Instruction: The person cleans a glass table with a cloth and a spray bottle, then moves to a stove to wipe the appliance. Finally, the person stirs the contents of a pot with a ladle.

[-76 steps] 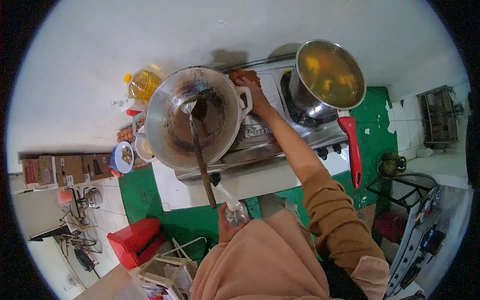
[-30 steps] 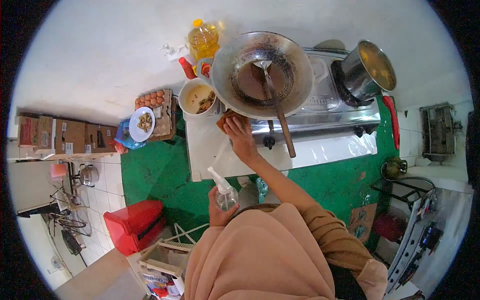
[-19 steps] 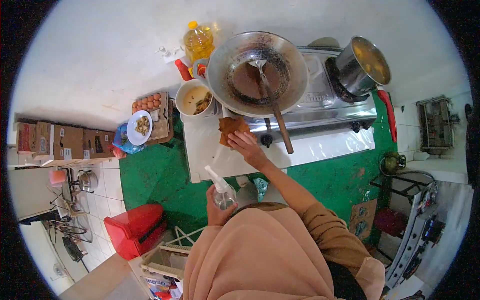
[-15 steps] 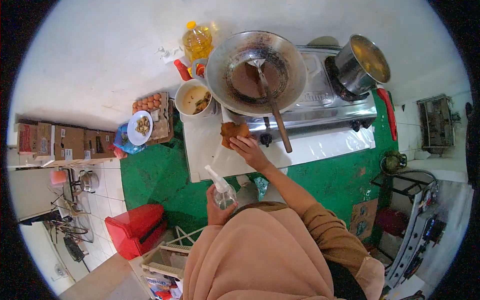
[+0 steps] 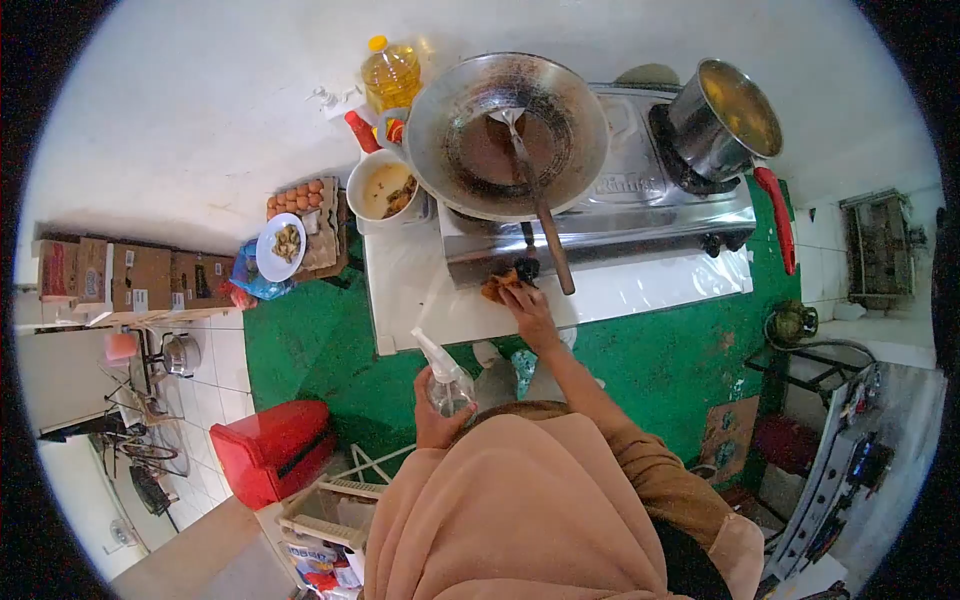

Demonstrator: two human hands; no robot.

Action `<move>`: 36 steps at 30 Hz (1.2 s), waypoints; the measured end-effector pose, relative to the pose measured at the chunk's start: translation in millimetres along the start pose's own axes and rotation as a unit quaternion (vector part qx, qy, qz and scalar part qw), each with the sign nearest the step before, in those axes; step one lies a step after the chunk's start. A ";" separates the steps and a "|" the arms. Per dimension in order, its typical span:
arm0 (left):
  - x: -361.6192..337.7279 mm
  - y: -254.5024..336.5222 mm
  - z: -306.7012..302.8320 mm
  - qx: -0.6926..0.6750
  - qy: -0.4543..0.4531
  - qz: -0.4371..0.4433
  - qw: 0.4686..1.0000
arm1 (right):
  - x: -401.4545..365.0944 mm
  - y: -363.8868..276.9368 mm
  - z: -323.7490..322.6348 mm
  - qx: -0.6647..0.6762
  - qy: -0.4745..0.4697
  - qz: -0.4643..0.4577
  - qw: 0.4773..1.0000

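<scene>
Right hand (image 5: pixel 532 305) grips the bunched brown cloth (image 5: pixel 497 287) and presses it against the stove (image 5: pixel 640 215) front beside the knob (image 5: pixel 527 268), probably to scrub. Left hand (image 5: pixel 432 422) is clenched round the spray bottle (image 5: pixel 447 380) below the stove, upright, nozzle toward it.

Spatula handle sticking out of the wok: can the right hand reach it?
Probably yes: the spatula handle ends just beside the right hand, nothing between them, though that hand holds a brown cloth.
</scene>
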State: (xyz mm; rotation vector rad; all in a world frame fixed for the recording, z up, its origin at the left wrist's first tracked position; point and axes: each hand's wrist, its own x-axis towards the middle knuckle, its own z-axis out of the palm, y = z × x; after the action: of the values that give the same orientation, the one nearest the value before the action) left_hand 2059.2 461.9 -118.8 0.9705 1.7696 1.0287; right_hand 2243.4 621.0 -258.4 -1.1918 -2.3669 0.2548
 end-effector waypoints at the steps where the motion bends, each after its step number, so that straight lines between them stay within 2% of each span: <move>1: -0.6 -4.4 0.0 0.009 -0.004 -0.003 1.000 | -4.2 6.4 0.5 0.019 0.026 -0.001 0.999; 5: -1.4 -17.8 3.0 0.021 0.004 0.021 1.000 | -18.4 26.4 -4.3 0.011 0.027 -0.012 0.999; 8: -1.3 -11.4 5.2 0.009 0.014 0.033 0.999 | -32.7 48.4 -14.5 -0.035 0.020 0.031 0.999; 9: -1.8 -7.0 6.4 -0.007 0.013 0.027 1.000 | -31.8 56.1 -22.0 0.048 0.062 0.157 0.984; 10: -2.2 -3.4 7.5 -0.024 0.012 0.020 0.999 | -30.1 61.2 -26.7 0.129 0.102 0.280 0.946; 11: -2.3 -0.5 8.3 -0.025 0.013 0.020 0.999 | -30.3 65.9 -32.4 0.129 0.101 0.279 0.946; 13: -2.3 3.6 8.2 -0.020 0.013 0.010 1.000 | -18.0 58.9 -68.2 0.141 0.138 0.357 0.913; 14: -1.3 1.1 7.8 -0.021 0.013 0.012 1.000 | -21.5 62.8 -65.1 0.066 0.148 0.337 0.927; 15: 0.5 -3.7 6.8 -0.023 0.008 0.021 0.999 | -18.7 55.8 -69.1 0.066 0.150 0.337 0.927; 17: 3.0 -3.9 6.1 -0.025 0.004 0.030 0.999 | -4.5 21.5 -88.8 0.101 0.211 0.214 0.949; 19: 5.4 1.4 6.9 -0.032 0.013 0.038 0.999 | 14.3 -11.6 -101.6 0.125 0.197 0.209 0.950; 21: 8.6 -2.4 5.7 -0.057 0.003 0.030 0.998 | 37.0 -31.0 -99.7 0.173 0.226 0.106 0.953; 23: 10.6 -1.8 4.0 -0.082 -0.008 0.023 0.996 | 61.3 -31.1 -76.1 0.138 0.204 0.091 0.965; 25: 11.7 3.9 1.3 -0.049 0.007 0.027 0.998 | 70.7 -35.0 -53.1 0.102 0.181 0.075 0.975; 27: 13.0 -0.8 -1.0 -0.048 0.007 0.028 0.998 | 75.2 -38.9 -34.9 0.078 0.120 0.077 0.987; 28: 13.9 -2.8 -2.0 -0.047 0.009 0.027 0.998 | 74.5 -36.0 -28.5 0.059 0.132 0.052 0.988; 31: 12.3 1.6 -7.4 -0.059 0.015 -0.002 0.998 | 64.4 -31.7 -16.1 0.078 0.126 0.031 0.988; 36: 15.9 -5.0 -11.7 -0.060 0.012 0.010 0.998 | 35.0 -32.9 15.8 0.115 0.088 0.059 0.988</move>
State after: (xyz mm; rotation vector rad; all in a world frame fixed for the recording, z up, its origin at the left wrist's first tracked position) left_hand 2042.1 471.4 -124.2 0.9064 1.6996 1.1505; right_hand 2194.6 629.7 -248.6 -1.1923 -2.0551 0.4316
